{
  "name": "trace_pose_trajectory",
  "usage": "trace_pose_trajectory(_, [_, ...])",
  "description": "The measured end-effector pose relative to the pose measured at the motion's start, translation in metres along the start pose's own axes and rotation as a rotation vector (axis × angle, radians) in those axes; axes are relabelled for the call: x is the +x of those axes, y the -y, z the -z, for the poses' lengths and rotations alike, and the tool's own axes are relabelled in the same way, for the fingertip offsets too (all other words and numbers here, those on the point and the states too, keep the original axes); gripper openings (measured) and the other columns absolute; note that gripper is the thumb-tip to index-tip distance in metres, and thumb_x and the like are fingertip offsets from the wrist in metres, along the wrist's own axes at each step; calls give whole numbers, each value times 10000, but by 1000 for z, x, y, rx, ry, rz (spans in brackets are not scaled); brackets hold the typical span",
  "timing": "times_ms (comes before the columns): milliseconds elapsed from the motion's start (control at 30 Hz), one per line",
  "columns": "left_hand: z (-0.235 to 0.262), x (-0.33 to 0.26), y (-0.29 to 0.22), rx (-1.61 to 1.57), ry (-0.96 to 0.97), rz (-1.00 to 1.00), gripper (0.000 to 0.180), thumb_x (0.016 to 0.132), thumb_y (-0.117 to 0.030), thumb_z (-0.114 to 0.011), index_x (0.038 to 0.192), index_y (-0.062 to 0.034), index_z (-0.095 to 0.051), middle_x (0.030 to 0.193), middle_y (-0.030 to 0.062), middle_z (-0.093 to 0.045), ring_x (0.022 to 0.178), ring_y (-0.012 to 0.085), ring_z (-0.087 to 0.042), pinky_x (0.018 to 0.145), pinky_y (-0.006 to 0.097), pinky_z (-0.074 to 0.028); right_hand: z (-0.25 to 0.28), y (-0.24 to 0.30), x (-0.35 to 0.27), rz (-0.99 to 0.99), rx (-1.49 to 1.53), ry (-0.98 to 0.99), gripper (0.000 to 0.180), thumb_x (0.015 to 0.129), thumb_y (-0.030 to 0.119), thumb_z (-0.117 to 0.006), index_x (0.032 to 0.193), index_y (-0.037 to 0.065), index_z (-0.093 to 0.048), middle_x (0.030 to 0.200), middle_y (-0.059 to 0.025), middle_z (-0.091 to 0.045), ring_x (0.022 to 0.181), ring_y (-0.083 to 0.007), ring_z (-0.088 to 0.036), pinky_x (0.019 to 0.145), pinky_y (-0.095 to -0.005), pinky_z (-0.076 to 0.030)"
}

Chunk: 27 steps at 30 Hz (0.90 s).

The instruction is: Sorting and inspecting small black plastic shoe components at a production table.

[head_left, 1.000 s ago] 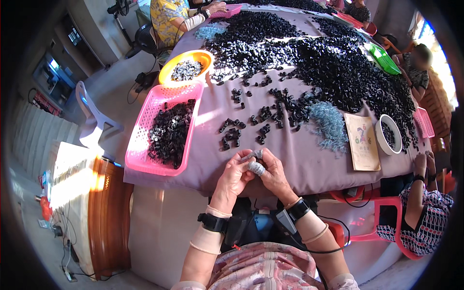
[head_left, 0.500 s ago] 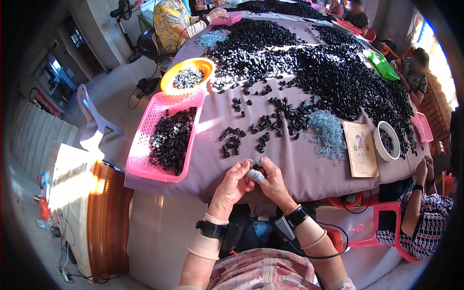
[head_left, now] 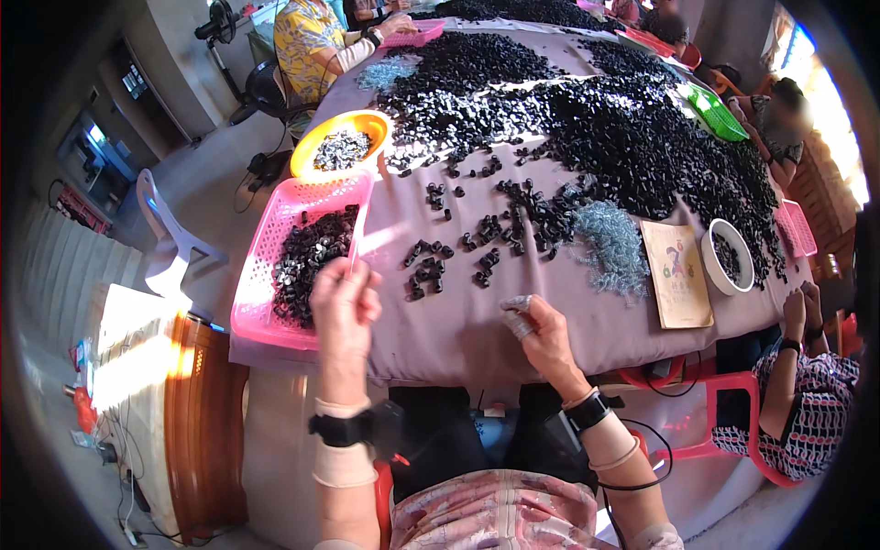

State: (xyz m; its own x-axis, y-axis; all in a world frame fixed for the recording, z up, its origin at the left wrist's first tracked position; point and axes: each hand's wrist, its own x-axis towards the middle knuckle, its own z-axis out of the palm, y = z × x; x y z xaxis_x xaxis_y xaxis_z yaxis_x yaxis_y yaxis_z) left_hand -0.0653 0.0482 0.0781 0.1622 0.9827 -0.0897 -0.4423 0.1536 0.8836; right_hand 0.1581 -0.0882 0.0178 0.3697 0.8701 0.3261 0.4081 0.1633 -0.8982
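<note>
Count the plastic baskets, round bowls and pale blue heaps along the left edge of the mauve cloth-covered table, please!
Pink rectangular plastic baskets: 2
Orange round bowl: 1
Pale blue heap of small bits: 1
Total: 4

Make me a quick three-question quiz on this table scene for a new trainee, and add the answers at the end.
1. Which of the person's own hands is nearer the large pink basket?
2. True or false: the white bowl stands to the right of the book.
3. What colour is the round bowl just beyond that basket? A) green B) orange C) black

Key: 1. The left hand. 2. True. 3. B.
</note>
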Motion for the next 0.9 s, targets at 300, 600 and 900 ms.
trace_pose_trajectory(300, [-26,-12,35,234,76,48,170,915,-200,-563,1022,-75,-520,728,98,-613,470,85,-517,373,194,-373,31,-17,16,-16,-159,-196,132,771,-24,-620,899,5,-623,789,-110,-576,662,-196,-559,619,-277,-448])
trace_pose_trajectory(600, [-48,-38,102,473,294,138,121,894,-83,-550,991,-14,-531,741,72,-610,490,55,-525,395,175,-402,64,-48,65,131,-700,-276,121,750,13,-559,870,21,-569,893,-135,-563,870,-334,-517,761,-408,-427])
trace_pose_trajectory(900, [-51,-33,103,407,260,194,106,891,-59,-539,979,1,-529,746,74,-603,489,54,-522,389,174,-401,57,-44,58,283,-885,-45,162,674,-23,-509,822,33,-545,846,-131,-548,828,-327,-492,732,-408,-425])
